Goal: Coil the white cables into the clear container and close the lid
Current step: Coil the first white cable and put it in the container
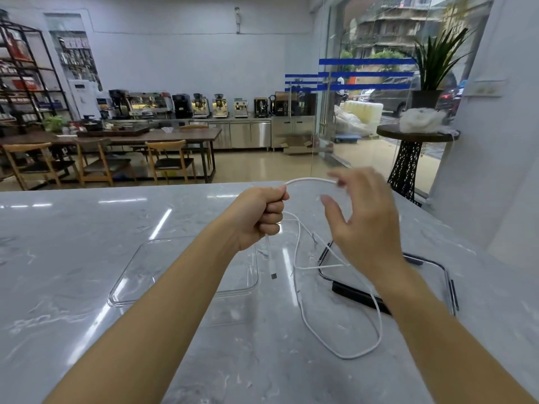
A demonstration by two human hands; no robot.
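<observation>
Head view: gripping white cable (pixel 309 179) in fisted left hand (pixel 259 217), arching across to right hand (pixel 364 220); right hold blurred, cannot tell.

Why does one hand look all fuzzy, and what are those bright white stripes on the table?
Head view: the right hand is smeared by motion blur, while the left hand gripping the white cable looks sharp; head view again, the stripes are glare reflecting off the glossy marble table.

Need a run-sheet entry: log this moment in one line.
stage: coiling | left hand: grips thin white cable | right hand: at cable, grip blurred | clear rectangular plastic container: no cable inside | clear black-clipped lid: off
</observation>
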